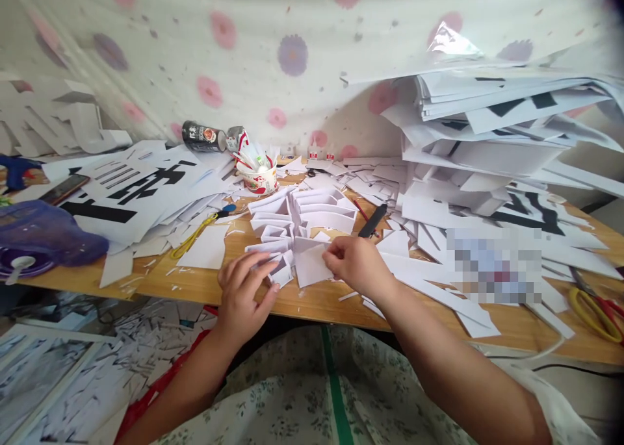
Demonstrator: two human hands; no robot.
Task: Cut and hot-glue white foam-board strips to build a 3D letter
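At the near edge of the wooden table (297,304), the right hand (358,263) pinched a flat white piece (309,266) between thumb and curled fingers, at its right-hand side. The left hand (247,289) lay loosely spread, its fingertips at the lower left of a white thin-walled form (324,219) that stood directly ahead of the wearer; whether those fingers pressed or merely rested could not be told. The piece's far edge met or nearly met the form's near end; exact contact was unclear. Handling it well, as a judgement, meant keeping the pinch light so the sheet did not bend, steadying the form low, and lining up edges without pushing the thin walls sideways. Bare wood showed between the form and the table's front edge, giving both hands modest room on the near side, though the drop was close. To the right, a dark-handled tool (373,221) lay just beyond the form, and long white strips (441,295) limited a wide sweep of the forearm. On the left, a loose white sheet (205,247) and yellow-handled scissors (195,236) narrowed the space; behind, a paper bowl (257,177) and heaped offcuts (373,178) closed the far side.
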